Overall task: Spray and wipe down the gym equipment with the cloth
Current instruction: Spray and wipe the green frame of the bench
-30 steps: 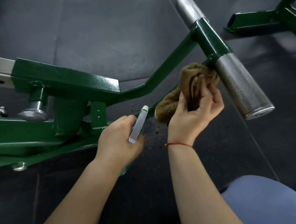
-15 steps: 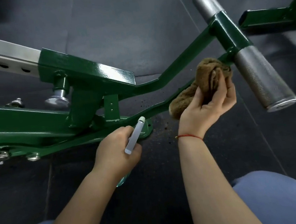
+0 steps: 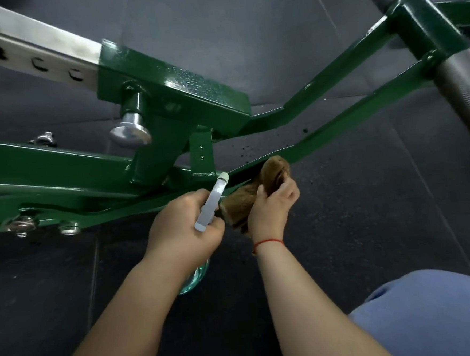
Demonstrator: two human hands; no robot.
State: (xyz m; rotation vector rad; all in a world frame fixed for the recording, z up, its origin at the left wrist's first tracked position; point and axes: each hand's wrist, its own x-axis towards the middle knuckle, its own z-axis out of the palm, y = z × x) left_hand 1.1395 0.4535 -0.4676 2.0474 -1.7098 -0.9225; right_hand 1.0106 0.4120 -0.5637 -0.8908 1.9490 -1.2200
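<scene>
The brown cloth [image 3: 273, 169] is bunched in the right hand [image 3: 275, 207] and touches the lower strut of the green frame [image 3: 172, 93], just right of the spray bottle [image 3: 212, 203] in the left hand [image 3: 182, 231]. A dark rubber floor [image 3: 369, 210] lies beneath, and a knurled steel bar [image 3: 461, 84] crosses at upper right. Both hands are clamped: the left curls round the bottle, the right grips the cloth.
</scene>
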